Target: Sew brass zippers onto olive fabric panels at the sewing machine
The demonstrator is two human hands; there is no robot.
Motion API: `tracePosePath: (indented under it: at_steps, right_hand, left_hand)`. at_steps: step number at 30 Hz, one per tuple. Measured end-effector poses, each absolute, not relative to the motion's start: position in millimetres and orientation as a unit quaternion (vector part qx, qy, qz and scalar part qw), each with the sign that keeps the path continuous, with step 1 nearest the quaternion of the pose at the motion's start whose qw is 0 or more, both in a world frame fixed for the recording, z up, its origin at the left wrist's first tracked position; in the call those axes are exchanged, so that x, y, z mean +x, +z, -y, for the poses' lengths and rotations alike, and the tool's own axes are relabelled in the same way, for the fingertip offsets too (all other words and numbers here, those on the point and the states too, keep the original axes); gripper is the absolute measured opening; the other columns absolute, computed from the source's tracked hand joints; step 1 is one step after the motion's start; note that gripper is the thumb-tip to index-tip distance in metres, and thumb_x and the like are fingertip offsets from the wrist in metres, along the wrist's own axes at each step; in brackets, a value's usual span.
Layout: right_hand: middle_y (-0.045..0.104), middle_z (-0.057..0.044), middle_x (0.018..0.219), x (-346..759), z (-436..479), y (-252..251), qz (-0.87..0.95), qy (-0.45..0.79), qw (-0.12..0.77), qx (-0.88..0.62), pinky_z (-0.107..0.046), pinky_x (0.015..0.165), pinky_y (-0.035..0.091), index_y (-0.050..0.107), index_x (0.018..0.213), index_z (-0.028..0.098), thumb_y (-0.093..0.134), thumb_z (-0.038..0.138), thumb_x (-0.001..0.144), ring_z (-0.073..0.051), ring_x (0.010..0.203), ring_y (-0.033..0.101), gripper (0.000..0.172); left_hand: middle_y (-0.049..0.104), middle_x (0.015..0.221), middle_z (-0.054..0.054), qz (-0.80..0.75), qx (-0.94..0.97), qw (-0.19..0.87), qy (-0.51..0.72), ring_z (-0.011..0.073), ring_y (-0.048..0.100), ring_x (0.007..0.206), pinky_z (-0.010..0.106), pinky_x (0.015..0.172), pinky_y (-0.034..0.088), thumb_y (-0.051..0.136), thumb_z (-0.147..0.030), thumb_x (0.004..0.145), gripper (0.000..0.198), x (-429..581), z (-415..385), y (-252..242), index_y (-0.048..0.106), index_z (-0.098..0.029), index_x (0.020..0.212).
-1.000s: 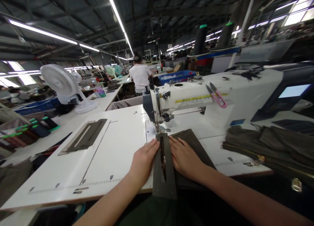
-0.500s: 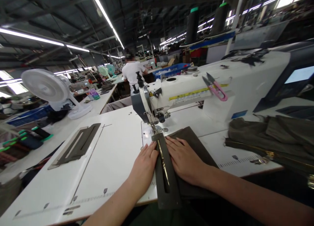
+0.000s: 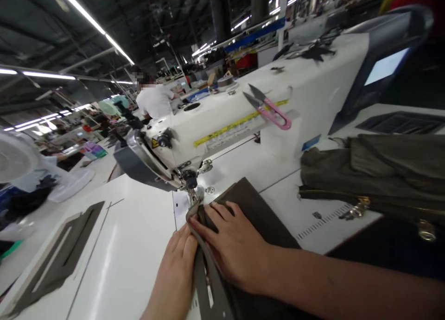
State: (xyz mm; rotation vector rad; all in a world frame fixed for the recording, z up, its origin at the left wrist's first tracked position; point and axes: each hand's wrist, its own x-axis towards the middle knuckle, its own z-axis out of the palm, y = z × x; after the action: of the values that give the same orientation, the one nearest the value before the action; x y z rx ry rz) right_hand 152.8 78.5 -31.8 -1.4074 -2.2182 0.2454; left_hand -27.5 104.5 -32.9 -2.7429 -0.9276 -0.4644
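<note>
A dark olive zipper panel (image 3: 203,269) runs toward the sewing machine's presser foot (image 3: 193,197), its far end curled up and its zipper slot showing between my hands. My left hand (image 3: 175,262) lies along the panel's left edge with extended fingers close together. From the right, my right hand (image 3: 238,246) grips the raised panel edge between thumb and forefinger. Its other fingers spread over a larger olive fabric piece (image 3: 250,202) beneath. The needle area is partly hidden by the machine head (image 3: 146,160).
Pink-handled thread snips (image 3: 274,114) rest on the machine arm (image 3: 236,111). At right lies olive fabric with a zipper (image 3: 382,172); at left, a slotted olive panel (image 3: 66,250). A white fan (image 3: 71,183) stands farther left. Someone in a white shirt (image 3: 156,100) is beyond the machine.
The view has swung right and closer. The zipper panel, flat before, is now bent upward at its far end. My right thumb has moved onto its edge.
</note>
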Motion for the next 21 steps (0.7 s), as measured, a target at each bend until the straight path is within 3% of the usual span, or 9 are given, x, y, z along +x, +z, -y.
tracePosePath:
  at_steps: [7,13,17,21]
  right_hand:
    - [0.044,-0.015,0.13,154.2,-80.4,-30.3,0.805,0.08,0.269,-0.522,-0.053,0.096,0.028,0.037,0.132,0.02,0.033,0.032,0.09,-0.03,0.12,0.036,0.044]
    - [0.042,-0.018,0.133,157.8,-82.1,-38.1,0.824,0.068,0.257,-0.501,-0.045,0.104,0.024,0.041,0.129,0.005,0.037,0.026,0.088,-0.027,0.125,0.033,0.047]
    - [0.037,-0.016,0.137,162.3,-79.3,-42.7,0.844,0.055,0.24,-0.477,-0.044,0.107,0.021,0.041,0.131,0.008,0.035,0.023,0.089,-0.024,0.13,0.027,0.045]
    - [0.036,-0.013,0.139,162.8,-77.2,-45.6,0.853,0.026,0.23,-0.468,-0.044,0.107,0.023,0.038,0.133,0.012,0.036,0.017,0.087,-0.023,0.131,0.025,0.046]
  left_hand:
    - [0.052,0.124,0.013,0.314,-0.934,0.102,-0.135,0.0245,0.051,0.113,0.041,0.091,0.047,0.035,-0.013,0.085,0.04,-32.1,-109.4,-31.5,0.04,-0.017,0.124]
    - [0.048,0.128,0.016,0.314,-0.938,0.083,-0.116,0.0241,0.048,0.116,0.043,0.091,0.048,0.034,-0.008,0.082,0.033,-22.6,-105.5,-23.7,0.046,-0.014,0.111]
    - [0.049,0.127,0.016,0.359,-0.922,0.038,-0.141,0.0221,0.049,0.116,0.042,0.093,0.047,0.036,-0.002,0.076,0.045,-19.2,-101.5,-27.6,0.041,-0.011,0.12]
    - [0.054,0.123,0.012,0.388,-0.904,0.012,-0.181,0.0221,0.051,0.114,0.042,0.093,0.047,0.039,-0.001,0.077,0.038,-14.1,-97.3,-29.4,0.052,-0.014,0.111]
